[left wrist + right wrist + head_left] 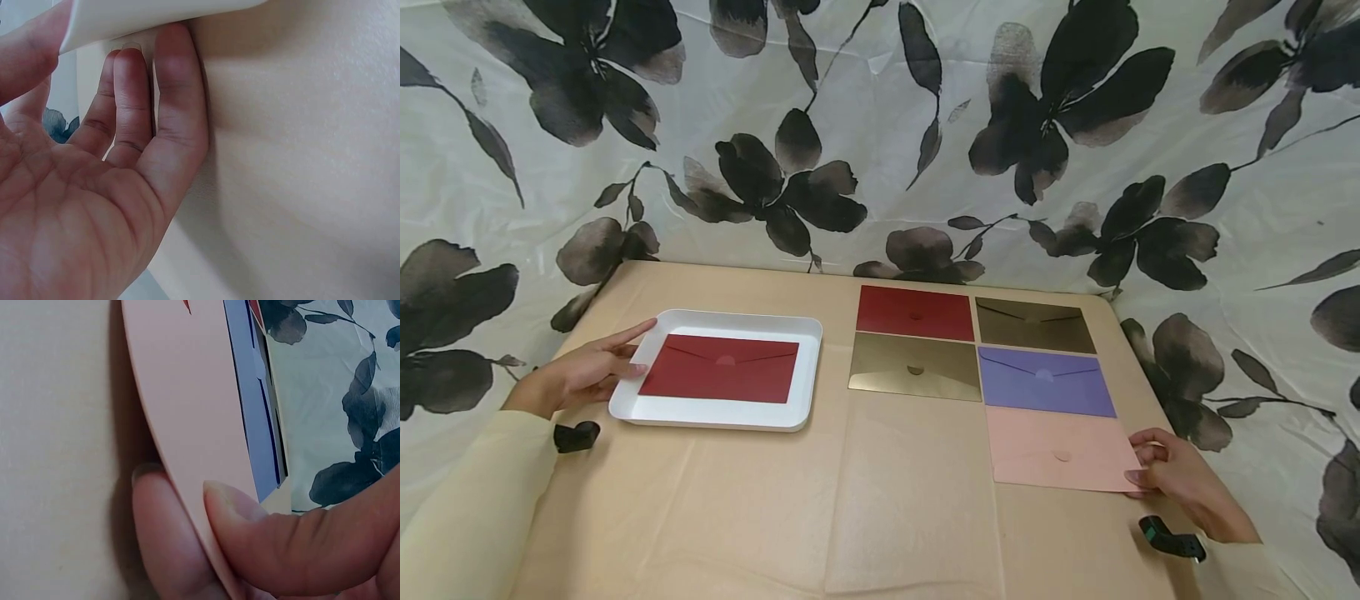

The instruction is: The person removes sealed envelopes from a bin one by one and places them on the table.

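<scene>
Tan surface (pixel 910 500) with white tray (pixel 808 367) at 10 o'clock, red envelope (pixel 721 368) inside. Pink envelope (pixel 1060 450) at 4 o'clock, long axis left-right, nearest of the grid, just below purple envelope (pixel 1045 382). Right hand (pixel 1176 475) pinching its right edge, thumb over, finger under. Left hand (pixel 591 371) fingers straight against tray's left rim.
</scene>
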A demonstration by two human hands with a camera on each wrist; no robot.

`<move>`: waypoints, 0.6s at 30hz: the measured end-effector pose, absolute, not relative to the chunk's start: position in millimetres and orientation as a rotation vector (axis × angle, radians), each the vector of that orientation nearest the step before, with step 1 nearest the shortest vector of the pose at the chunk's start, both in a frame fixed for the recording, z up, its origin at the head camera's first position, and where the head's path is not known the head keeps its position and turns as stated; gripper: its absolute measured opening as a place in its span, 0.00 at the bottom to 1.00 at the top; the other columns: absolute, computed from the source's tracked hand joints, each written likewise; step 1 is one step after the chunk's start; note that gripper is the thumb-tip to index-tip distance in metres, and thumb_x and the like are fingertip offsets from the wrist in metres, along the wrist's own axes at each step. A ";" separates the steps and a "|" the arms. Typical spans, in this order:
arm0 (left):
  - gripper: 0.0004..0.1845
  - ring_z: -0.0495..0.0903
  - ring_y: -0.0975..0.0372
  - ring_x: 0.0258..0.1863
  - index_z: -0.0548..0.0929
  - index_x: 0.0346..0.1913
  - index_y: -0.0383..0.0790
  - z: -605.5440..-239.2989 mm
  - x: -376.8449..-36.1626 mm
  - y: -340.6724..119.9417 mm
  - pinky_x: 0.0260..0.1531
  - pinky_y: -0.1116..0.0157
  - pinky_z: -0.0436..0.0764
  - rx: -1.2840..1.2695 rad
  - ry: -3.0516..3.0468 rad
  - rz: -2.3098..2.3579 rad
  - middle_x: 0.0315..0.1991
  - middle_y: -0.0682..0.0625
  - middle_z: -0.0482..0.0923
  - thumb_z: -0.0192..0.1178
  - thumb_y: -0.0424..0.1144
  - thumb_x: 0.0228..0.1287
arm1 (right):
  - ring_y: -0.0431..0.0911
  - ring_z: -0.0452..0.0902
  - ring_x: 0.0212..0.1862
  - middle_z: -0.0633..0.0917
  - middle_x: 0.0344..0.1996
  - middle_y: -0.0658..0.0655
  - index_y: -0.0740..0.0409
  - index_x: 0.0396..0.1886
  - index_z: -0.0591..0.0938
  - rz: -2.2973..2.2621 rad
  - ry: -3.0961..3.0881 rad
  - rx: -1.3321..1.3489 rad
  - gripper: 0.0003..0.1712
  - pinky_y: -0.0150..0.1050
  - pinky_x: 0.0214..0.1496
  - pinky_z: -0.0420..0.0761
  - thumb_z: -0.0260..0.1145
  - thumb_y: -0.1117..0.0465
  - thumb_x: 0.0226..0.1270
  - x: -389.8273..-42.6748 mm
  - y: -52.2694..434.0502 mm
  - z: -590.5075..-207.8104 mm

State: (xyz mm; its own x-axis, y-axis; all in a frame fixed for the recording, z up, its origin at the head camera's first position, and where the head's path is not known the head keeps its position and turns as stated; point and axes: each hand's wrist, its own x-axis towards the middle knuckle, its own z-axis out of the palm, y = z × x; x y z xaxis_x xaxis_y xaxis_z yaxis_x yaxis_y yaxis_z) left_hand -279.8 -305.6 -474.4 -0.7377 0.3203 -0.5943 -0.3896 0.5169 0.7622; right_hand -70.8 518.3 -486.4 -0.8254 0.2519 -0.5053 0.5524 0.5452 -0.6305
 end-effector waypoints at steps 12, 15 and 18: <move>0.51 0.51 0.29 0.78 0.28 0.82 0.67 -474.4 -279.2 -306.4 0.65 0.44 0.80 -0.054 2.041 1.271 0.82 0.25 0.32 0.56 0.37 0.78 | 0.47 0.80 0.34 0.75 0.39 0.63 0.76 0.68 0.64 -1.114 2.480 0.692 0.34 0.37 0.36 0.88 0.66 0.75 0.64 -69.9 509.7 -483.7; 0.51 0.52 0.29 0.78 0.28 0.82 0.66 -474.4 -279.0 -306.0 0.64 0.44 0.80 -0.051 2.044 1.267 0.82 0.24 0.32 0.56 0.37 0.78 | 0.46 0.82 0.32 0.76 0.36 0.63 0.76 0.68 0.64 -1.113 2.477 0.712 0.30 0.38 0.35 0.88 0.61 0.74 0.69 -69.4 507.8 -483.5; 0.51 0.52 0.29 0.78 0.28 0.81 0.67 -474.5 -279.2 -305.7 0.64 0.44 0.80 -0.053 2.042 1.264 0.82 0.24 0.32 0.56 0.37 0.77 | 0.45 0.83 0.29 0.79 0.32 0.61 0.75 0.68 0.64 -1.134 2.452 0.741 0.30 0.39 0.34 0.89 0.60 0.75 0.68 -68.8 506.8 -482.8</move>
